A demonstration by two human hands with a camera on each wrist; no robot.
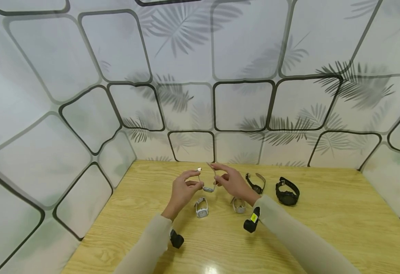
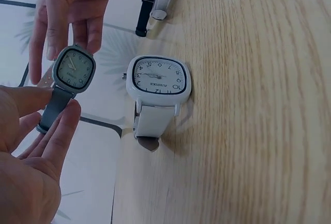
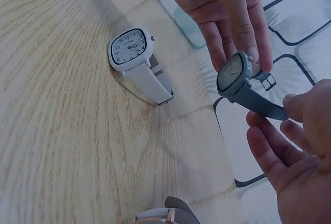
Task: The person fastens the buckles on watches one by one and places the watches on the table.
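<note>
A grey-green wristwatch (image 1: 208, 189) with a rounded-square dial is held up above the table, its strap hanging unbuckled. My left hand (image 1: 183, 190) pinches one side of the strap between thumb and fingers. On the other side, my right hand (image 1: 233, 183) pinches the strap's other half. In the right wrist view the watch (image 3: 234, 75) is tilted and its metal buckle (image 3: 268, 82) hangs free. Below the hands a white square wristwatch (image 1: 202, 213) lies on the table, its numbered dial (image 2: 158, 75) plain in the left wrist view.
Under my right forearm lies a pale-strapped watch (image 1: 240, 209) with a rose-gold case. Farther right are a slim dark watch (image 1: 256, 188) and a chunky black watch (image 1: 287, 198). The wood table (image 1: 340, 228) meets a patterned cloth wall (image 1: 241, 106) at its back.
</note>
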